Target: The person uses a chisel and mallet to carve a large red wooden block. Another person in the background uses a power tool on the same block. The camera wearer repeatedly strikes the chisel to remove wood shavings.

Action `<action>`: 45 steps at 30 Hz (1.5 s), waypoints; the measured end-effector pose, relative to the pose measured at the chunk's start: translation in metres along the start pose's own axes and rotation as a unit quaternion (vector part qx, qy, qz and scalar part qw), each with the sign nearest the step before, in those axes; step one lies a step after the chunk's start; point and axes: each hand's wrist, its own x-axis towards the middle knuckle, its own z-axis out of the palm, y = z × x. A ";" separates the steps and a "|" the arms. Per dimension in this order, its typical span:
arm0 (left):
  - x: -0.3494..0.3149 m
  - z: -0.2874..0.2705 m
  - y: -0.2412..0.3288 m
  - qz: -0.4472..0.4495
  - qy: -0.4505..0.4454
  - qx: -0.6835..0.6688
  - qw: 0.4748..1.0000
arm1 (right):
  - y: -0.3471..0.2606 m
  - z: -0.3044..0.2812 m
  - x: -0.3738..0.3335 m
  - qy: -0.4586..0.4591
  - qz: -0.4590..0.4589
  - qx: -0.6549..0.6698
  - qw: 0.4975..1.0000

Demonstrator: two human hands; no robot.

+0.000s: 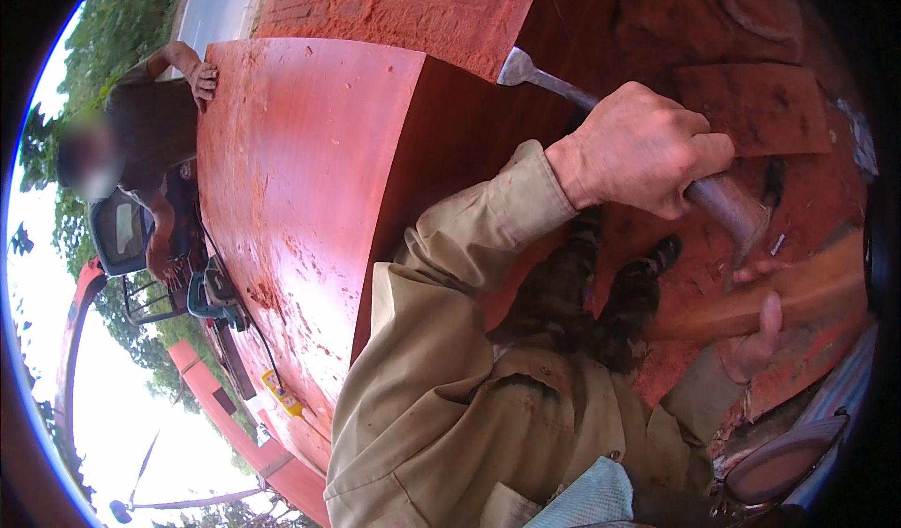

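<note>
My left hand (648,148) is closed around a chisel, its flared metal blade (516,66) pointing at the near corner of a rough reddish wooden slab (404,7). Whether the blade touches the wood cannot be told. Below the fist, the chisel's thick handle end (737,211) sticks out. Lower on the right, my right hand (755,336) grips a long, smooth orange-brown piece of wood (798,289), fingers showing above it and thumb below. Beside my left arm lies a broad, smooth reddish board (300,153) with shavings on it.
Across the board, another person (150,124) rests one hand on its edge; the other hand is near a teal power planer (214,293). A yellow power strip (282,393) with a cable lies farther down. A flat board (755,110) and wood dust lie around my feet (657,256).
</note>
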 end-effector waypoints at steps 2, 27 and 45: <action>0.000 -0.001 -0.001 0.000 0.001 -0.002 1.000 | -0.012 0.010 -0.001 -0.023 -0.025 0.063 0.997; -0.004 -0.014 -0.016 -0.016 -0.010 0.009 1.000 | -0.028 0.032 -0.011 -0.143 -0.052 -0.022 0.988; -0.006 0.028 0.024 0.028 -0.058 0.013 0.998 | 0.016 -0.016 -0.046 0.000 0.105 -0.051 0.993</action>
